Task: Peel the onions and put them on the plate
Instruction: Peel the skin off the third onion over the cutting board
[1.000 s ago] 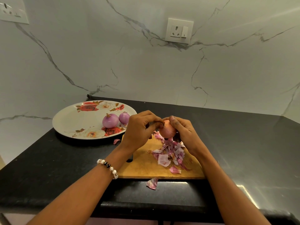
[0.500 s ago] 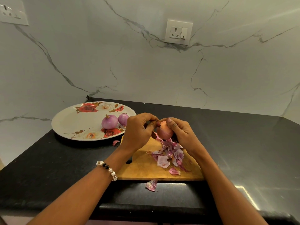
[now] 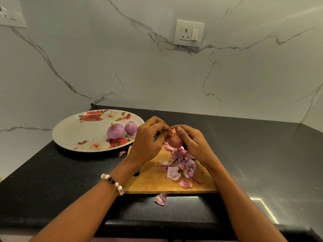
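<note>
Both hands meet above the back of a wooden cutting board (image 3: 148, 182). The right hand (image 3: 191, 143) has its grip closed around a small onion (image 3: 175, 142), with the thumb on top. The left hand (image 3: 150, 138) pinches at the top of that same onion with its fingertips (image 3: 168, 134), so its grip is tight and narrow. This onion looks pinkish orange and is held up in the air, just over a pile of purple onion skins (image 3: 180, 165) on the board.

One loose skin piece (image 3: 161, 199) lies on the black table (image 3: 253, 154) just in front of the board. Another small bit (image 3: 122, 153) lies between the board and the plate.

A big flowery plate (image 3: 78, 130) sits on the table to the left of the hands. Two peeled purple onions are on it, side by side near its right edge: a bigger one (image 3: 115, 131) and a smaller one (image 3: 130, 128).

The left wrist wears a bead bracelet (image 3: 113, 183).
</note>
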A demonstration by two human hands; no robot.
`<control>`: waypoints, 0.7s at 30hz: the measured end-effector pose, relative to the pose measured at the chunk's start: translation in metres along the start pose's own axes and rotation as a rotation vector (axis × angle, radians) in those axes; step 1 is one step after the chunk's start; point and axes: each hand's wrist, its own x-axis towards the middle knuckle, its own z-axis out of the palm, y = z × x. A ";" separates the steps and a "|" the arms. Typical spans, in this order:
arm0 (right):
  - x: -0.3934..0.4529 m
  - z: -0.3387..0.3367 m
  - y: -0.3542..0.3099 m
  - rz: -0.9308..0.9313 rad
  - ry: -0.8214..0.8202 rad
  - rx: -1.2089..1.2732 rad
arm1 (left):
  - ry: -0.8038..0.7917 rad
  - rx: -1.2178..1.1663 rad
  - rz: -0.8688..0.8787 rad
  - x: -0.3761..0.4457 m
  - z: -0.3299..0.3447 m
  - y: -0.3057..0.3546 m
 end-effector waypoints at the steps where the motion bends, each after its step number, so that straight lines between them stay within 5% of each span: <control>1: 0.000 0.000 0.000 0.003 -0.001 0.002 | -0.004 -0.009 -0.010 0.000 0.000 0.000; 21: 0.002 -0.008 -0.005 0.142 0.196 0.248 | 0.104 0.033 -0.139 0.003 -0.003 -0.004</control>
